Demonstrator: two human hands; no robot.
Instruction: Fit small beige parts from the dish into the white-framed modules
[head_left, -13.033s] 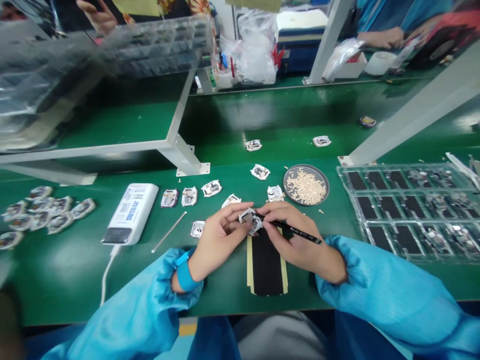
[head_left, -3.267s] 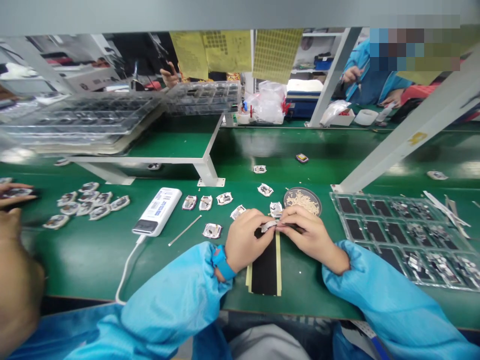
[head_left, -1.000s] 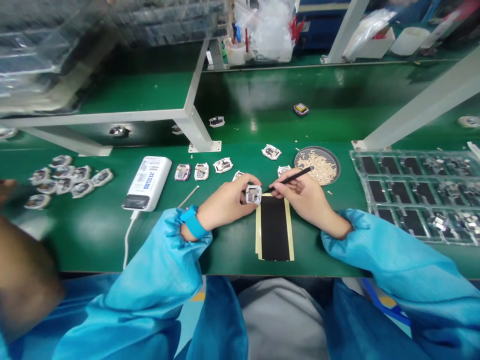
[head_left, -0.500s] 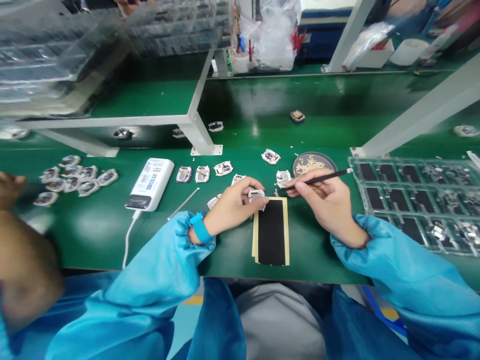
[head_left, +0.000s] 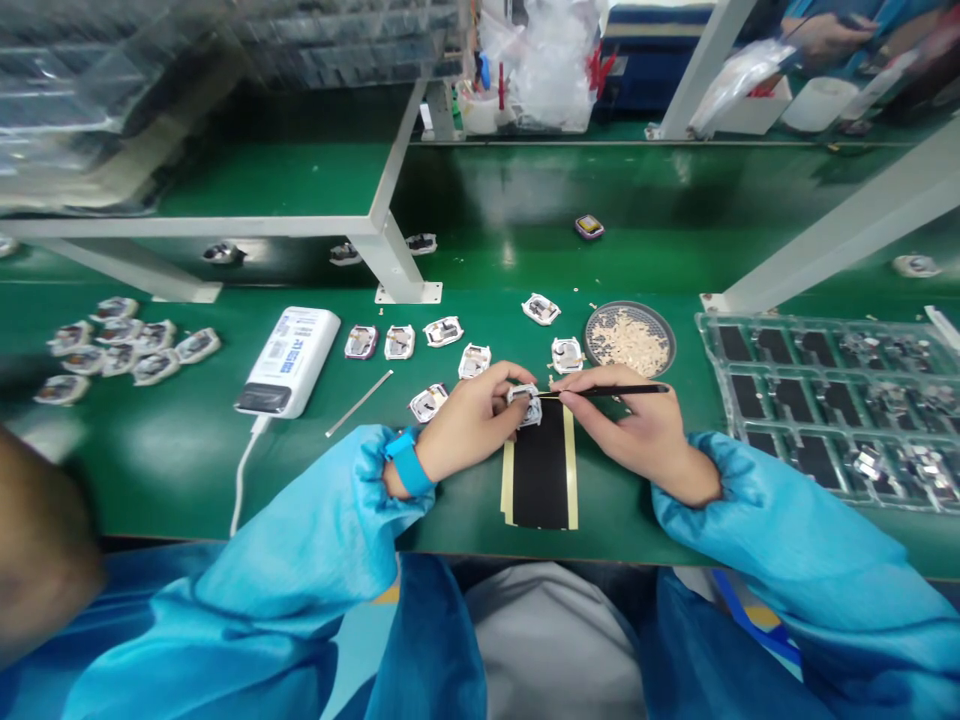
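The left hand pinches a small white case between thumb and fingers, over the far end of a yellow-edged black sheet. The right hand has its fingers clamped on a thin black tool — its tip points at the case, touching or not I cannot tell. A round dish of pale bits sits just beyond on the green table

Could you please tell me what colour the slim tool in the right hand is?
The slim tool is mostly black, as the head view shows.
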